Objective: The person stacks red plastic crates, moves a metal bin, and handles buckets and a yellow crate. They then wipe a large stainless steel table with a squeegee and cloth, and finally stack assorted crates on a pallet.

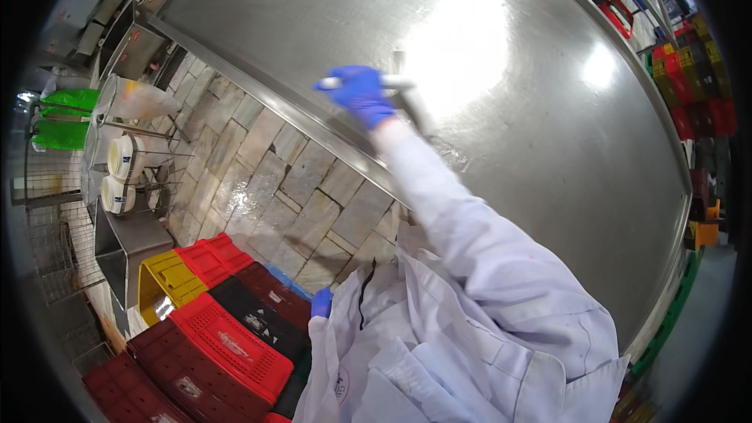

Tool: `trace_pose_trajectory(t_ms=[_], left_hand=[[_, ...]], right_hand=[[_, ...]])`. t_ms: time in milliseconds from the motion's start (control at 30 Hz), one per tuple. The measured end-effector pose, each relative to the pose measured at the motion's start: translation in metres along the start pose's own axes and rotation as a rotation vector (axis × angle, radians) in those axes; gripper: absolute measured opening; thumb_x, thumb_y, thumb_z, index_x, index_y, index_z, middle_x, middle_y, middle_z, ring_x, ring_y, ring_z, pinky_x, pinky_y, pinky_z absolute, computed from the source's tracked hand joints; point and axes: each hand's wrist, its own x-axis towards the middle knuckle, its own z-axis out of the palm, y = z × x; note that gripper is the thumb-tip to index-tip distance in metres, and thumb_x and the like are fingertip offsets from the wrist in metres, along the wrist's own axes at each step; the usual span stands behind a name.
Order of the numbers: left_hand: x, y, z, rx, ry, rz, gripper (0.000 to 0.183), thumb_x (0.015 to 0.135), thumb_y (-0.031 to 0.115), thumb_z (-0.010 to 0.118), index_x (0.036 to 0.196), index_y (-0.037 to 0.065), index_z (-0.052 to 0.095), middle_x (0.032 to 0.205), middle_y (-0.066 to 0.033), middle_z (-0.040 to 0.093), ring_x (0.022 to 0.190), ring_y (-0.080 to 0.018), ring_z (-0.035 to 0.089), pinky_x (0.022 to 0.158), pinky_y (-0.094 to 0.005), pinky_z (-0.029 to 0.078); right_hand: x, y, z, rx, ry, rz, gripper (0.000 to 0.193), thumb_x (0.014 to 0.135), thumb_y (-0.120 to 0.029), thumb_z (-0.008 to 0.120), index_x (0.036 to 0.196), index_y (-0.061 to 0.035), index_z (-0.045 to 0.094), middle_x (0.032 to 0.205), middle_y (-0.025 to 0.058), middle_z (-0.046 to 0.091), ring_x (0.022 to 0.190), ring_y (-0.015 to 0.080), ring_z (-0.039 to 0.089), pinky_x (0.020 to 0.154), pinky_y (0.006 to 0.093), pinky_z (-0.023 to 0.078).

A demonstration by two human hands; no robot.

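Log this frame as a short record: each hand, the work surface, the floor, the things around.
Right hand: blue-gloved, closed around a white-handled tool; tool head blurred, contact below unclear
Left hand: blue-gloved, beside the white coat, mostly hidden; grip unclear
Work surface: shiny metal table
Floor: slabs of mixed sizes
Lower left: red, yellow and dark crates

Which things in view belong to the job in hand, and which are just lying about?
In use:
gloved right hand
white-handled tool in its grip, blurred
metal table beneath

Seemingly just lying about:
red crate
yellow crate
white tubs
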Motion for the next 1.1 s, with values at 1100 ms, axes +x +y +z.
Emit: trace_pose_trajectory(t_ms=[1100], left_hand=[[0.235, 0.043, -0.261, -0.189, -0.233, -0.125, 0.028, 0.085, 0.031, 0.056, 0.100, 0.008, 0.055, 0.082, -0.0081, 0.059, 0.063, -0.0183, 0.056, 0.050, -0.0308, 0.041]], right_hand=[[-0.036, -0.011, 0.045, -0.164, 0.490, 0.056, 0.016, 0.075, -0.029, 0.065, 0.076, -0.0136, 0.066, 0.068, 0.0064, 0.063, 0.066, 0.0249, 0.062, 0.063, 0.0349, 0.049]])
